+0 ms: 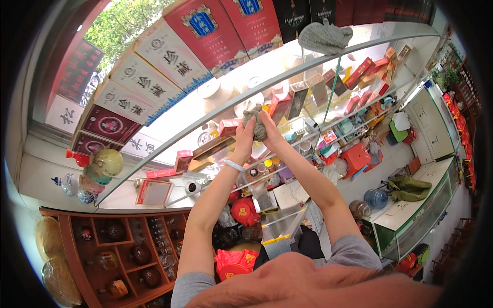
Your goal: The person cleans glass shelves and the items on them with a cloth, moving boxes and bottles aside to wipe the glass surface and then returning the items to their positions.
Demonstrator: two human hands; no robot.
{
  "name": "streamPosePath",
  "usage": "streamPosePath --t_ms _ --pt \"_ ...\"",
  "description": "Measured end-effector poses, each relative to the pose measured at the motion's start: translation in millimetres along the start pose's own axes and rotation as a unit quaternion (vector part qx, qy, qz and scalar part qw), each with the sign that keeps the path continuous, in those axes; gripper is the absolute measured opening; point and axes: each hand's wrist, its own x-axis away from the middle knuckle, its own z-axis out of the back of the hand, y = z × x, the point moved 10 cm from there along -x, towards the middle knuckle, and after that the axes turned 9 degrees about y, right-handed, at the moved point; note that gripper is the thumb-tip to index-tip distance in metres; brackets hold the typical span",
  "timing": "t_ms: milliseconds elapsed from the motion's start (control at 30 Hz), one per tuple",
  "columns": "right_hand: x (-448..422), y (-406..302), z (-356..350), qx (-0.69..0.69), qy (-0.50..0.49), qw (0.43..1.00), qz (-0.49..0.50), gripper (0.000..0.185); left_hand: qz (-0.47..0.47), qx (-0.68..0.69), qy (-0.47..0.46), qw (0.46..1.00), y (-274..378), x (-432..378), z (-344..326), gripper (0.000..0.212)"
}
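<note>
Between my two hands is a crumpled grey-green cloth [255, 123], bunched up and squeezed from both sides. My left hand [245, 135], with a pale bangle [234, 166] on its wrist, grips the cloth's left side. On its right side, my right hand [272, 133] presses against it. Both arms stretch forward over a glass display case [215, 111] full of boxes. Farther right, a second grey cloth [324, 37] lies bunched on the case's upper edge.
Tall gift boxes [202, 30] line the window side. Small vases [104, 165] stand at the left. A wooden rack [123, 246] holds bottles below. Under me is a stepladder [278, 244] beside red-wrapped jars [245, 211]. A red plastic stool [355, 157] stands at the right.
</note>
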Motion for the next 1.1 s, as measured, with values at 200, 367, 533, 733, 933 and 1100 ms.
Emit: streamPosePath --t_ms 200,367,533,733,933,1100 --pt "36.5 -19.0 -42.5 0.037 -0.061 0.99 -0.122 0.043 0.1 0.051 -0.002 0.994 17.1 7.4 -18.2 0.041" --pt "78.6 -37.5 -70.9 -0.005 0.008 0.994 -0.107 0.026 -0.131 -0.283 -0.079 0.947 52.8 15.7 -17.7 0.049" --pt "83.2 -119.6 -102.7 0.083 -0.007 0.996 0.033 0.032 -0.183 -0.262 -0.116 0.94 143.1 65.8 -60.9 0.047" --pt "75.8 -256.9 -151.6 0.181 0.042 0.97 0.159 0.056 -0.505 -0.403 0.094 0.758 287.9 87.9 38.7 0.037" --pt "73.4 -376.6 -175.5 0.239 0.079 0.918 0.307 0.077 -0.695 -0.561 0.216 0.395 493.6 118.4 -0.4 0.067" --pt "50.6 -431.6 -202.2 0.301 0.126 0.857 0.4 0.081 -0.738 -0.555 0.323 0.207 640.9 155.2 -39.8 0.072"
